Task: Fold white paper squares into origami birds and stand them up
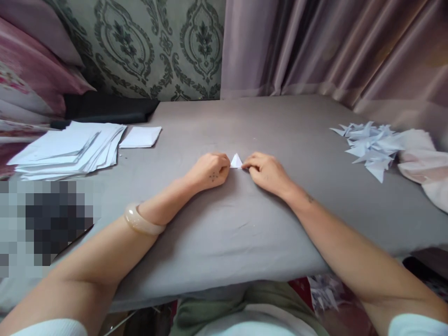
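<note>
A small folded piece of white paper [236, 161] with a pointed top sits at the middle of the grey cloth-covered table [231, 224]. My left hand [212, 171] is closed on its left edge, the fingers curled under. On the opposite side my right hand [266, 172] pinches the right edge between thumb and fingers. Both wrists rest low over the cloth, and a pale bangle [143, 220] circles my left forearm. The folds under my fingertips are hidden.
Loose white sheets [70, 149] lie stacked at the left, beside a smaller pile of paper [141, 137]. Folded paper cranes [376, 142] are heaped at the right, near a pale pink cloth [425, 163]. A black folded item [108, 108] lies at the back left. Curtains [315, 46] hang behind.
</note>
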`<state>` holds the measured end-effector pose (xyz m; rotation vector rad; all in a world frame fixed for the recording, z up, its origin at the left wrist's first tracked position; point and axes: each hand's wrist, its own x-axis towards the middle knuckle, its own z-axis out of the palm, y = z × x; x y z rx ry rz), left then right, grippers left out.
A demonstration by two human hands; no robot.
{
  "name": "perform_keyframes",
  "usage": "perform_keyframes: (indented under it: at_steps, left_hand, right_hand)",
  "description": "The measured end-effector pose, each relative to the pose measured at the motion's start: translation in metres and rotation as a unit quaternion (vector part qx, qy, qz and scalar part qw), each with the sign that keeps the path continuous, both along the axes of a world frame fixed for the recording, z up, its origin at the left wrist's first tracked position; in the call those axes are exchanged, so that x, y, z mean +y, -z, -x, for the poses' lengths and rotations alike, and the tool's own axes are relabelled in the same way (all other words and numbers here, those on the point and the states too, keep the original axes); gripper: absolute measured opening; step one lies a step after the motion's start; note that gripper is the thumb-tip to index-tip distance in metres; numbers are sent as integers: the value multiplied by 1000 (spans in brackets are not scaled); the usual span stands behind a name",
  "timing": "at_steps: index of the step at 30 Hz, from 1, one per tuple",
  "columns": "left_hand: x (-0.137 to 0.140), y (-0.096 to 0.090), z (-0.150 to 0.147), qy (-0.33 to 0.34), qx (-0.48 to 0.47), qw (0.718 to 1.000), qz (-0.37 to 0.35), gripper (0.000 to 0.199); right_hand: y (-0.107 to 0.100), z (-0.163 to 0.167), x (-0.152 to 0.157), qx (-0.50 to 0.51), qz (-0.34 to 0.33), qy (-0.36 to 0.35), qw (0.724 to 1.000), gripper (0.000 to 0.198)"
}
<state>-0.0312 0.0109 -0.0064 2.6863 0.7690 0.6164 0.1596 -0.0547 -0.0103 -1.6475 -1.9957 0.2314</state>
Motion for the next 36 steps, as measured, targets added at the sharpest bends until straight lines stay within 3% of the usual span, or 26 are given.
perform_keyframes:
  at_steps: [4,7,12,19,27,29,33,36]
  left_hand:
    - [3,0,0,-92,-63,990,83,26]
    - [3,0,-2,-141,-92,975,144,26]
    - [5,3,-3,-96,-106,979,148,28]
    - [3,-1,-1,-83,-88,983,140,26]
    - [4,7,-4,-61,-114,984,126,25]
    - [6,10,-6,-49,-90,986,128,16]
    - [9,13,-9,-32,-60,990,126,11]
    - [10,13,-9,-30,-52,993,105,11]
  right_hand:
    - [8,-6,10,131,-3,73,989,31]
    - [10,-6,13,175,27,68,982,32]
    - [8,-4,9,152,30,12,988,40]
    - [3,-3,1,93,55,-28,994,31]
    - [-2,3,-4,54,28,-24,998,13]
    - [-1,4,-4,61,34,-14,997,7]
    - [3,3,0,91,36,34,995,22]
    - [6,3,4,73,36,21,996,12]
